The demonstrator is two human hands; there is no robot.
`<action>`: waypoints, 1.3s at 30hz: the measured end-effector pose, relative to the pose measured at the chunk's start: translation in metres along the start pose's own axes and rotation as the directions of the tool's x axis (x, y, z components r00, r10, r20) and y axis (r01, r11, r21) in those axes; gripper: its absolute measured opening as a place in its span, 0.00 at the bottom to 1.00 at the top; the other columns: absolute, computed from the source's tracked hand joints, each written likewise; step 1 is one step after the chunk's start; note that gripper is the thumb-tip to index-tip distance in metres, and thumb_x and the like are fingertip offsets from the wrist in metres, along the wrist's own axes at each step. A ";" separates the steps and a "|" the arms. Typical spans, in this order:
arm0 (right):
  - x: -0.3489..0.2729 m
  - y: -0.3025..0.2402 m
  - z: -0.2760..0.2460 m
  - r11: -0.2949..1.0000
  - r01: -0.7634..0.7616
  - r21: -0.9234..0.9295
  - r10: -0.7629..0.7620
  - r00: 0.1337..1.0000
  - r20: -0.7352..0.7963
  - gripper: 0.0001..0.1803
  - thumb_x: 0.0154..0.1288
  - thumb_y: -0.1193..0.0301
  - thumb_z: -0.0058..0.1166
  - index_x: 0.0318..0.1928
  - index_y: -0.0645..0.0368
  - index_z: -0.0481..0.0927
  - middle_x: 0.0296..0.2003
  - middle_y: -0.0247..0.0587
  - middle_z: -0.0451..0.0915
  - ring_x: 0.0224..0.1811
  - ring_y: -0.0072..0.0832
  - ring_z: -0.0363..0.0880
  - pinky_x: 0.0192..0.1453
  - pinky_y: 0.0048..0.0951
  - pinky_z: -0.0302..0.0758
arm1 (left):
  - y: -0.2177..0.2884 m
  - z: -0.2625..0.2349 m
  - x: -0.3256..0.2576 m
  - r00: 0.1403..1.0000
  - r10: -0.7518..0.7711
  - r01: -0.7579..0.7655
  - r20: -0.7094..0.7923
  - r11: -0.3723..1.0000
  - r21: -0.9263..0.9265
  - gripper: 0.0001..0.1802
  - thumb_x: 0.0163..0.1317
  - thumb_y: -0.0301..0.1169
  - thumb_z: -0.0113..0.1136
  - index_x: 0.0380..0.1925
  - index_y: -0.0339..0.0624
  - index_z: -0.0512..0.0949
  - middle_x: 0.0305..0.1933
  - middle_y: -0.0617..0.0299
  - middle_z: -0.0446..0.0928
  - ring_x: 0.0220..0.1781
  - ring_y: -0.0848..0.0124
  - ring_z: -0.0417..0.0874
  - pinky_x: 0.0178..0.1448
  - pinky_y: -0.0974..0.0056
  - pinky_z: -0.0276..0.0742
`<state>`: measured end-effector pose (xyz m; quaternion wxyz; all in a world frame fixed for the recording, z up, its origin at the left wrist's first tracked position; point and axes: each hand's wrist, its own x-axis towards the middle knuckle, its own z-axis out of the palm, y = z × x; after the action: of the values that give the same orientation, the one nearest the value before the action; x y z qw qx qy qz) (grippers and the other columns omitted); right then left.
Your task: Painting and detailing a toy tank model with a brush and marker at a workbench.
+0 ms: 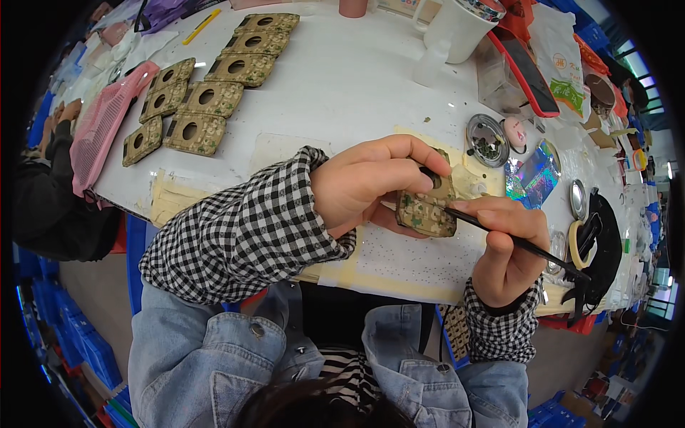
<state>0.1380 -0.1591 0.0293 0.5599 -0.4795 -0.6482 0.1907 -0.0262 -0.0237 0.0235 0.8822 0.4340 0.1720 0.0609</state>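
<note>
My left hand (378, 178) grips a small camouflage-patterned case (424, 212) with a round hole in its upper part, tilted over the worktable. In my right hand (510, 246) is a pair of slim black tweezers (531, 247), pinched between thumb and fingers. Their tip meets the face of the case, just below the hole. Under both hands lies a white sheet (399, 260) sprinkled with tiny dark specks. Close beyond my right hand stands a round clear dish (488, 140) of small dark bits. The fingers of my left hand behind the case are partly hidden.
Several matching camouflage cases (205, 98) lie in rows at the left. A pink mesh basket (107, 132) sits by the left edge. At the back right are a white mug (457, 32), a red-edged phone (524, 71) and a shiny holographic packet (535, 173). A black pouch (605, 246) lies far right.
</note>
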 end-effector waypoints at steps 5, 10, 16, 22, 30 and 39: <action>-0.001 0.001 0.001 1.000 0.017 -0.016 -0.017 1.000 -0.012 0.11 0.67 0.68 0.52 0.42 0.65 0.72 0.37 0.54 0.81 0.39 0.35 0.80 0.44 0.29 0.74 | 0.000 0.001 0.000 1.000 0.007 -0.007 -0.009 1.000 0.009 0.19 0.63 0.35 0.49 0.53 0.41 0.67 0.50 0.57 0.73 0.49 0.70 0.79 0.53 0.59 0.79; 0.000 0.004 -0.006 0.979 0.166 -0.119 -0.184 0.970 -0.156 0.20 0.71 0.56 0.43 0.45 0.63 0.69 0.34 0.52 0.81 0.35 0.34 0.79 0.44 0.30 0.74 | 0.006 -0.005 0.000 1.000 0.029 -0.028 0.008 0.996 -0.082 0.24 0.65 0.36 0.45 0.60 0.41 0.63 0.56 0.56 0.71 0.54 0.67 0.77 0.56 0.59 0.77; 0.005 -0.004 -0.006 0.939 0.203 -0.277 -0.197 0.979 0.048 0.13 0.70 0.64 0.46 0.45 0.61 0.70 0.44 0.57 0.79 0.47 0.43 0.78 0.53 0.36 0.73 | 0.019 -0.016 -0.001 0.987 0.160 -0.155 0.036 0.982 -0.107 0.25 0.71 0.34 0.37 0.67 0.42 0.55 0.64 0.57 0.64 0.61 0.66 0.72 0.61 0.59 0.74; 0.008 0.002 -0.004 0.954 0.223 -0.202 -0.204 0.973 0.111 0.14 0.68 0.63 0.49 0.45 0.62 0.70 0.50 0.64 0.75 0.56 0.50 0.74 0.58 0.41 0.70 | 0.015 -0.016 0.006 0.970 0.223 -0.208 0.100 0.968 -0.140 0.28 0.72 0.38 0.40 0.69 0.47 0.50 0.64 0.58 0.63 0.60 0.69 0.73 0.59 0.63 0.77; 0.008 0.008 -0.007 0.962 0.235 -0.142 -0.230 0.972 0.051 0.19 0.70 0.57 0.45 0.45 0.62 0.69 0.50 0.66 0.75 0.53 0.49 0.76 0.55 0.40 0.73 | 0.002 -0.006 0.008 0.966 0.257 -0.246 0.028 0.947 -0.208 0.28 0.71 0.45 0.42 0.67 0.50 0.52 0.57 0.60 0.67 0.56 0.68 0.75 0.57 0.67 0.78; 0.007 0.005 -0.006 0.964 0.215 -0.156 -0.209 0.977 0.054 0.21 0.69 0.53 0.44 0.45 0.61 0.69 0.49 0.65 0.75 0.52 0.48 0.77 0.54 0.39 0.73 | -0.001 -0.004 0.008 0.974 0.225 -0.227 -0.032 0.951 -0.212 0.31 0.69 0.47 0.45 0.66 0.48 0.50 0.56 0.58 0.67 0.55 0.67 0.76 0.54 0.68 0.80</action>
<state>0.1463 -0.1530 0.0312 0.5246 -0.4475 -0.7192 0.0858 -0.0207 -0.0194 0.0181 0.9104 0.3530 0.1171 0.1812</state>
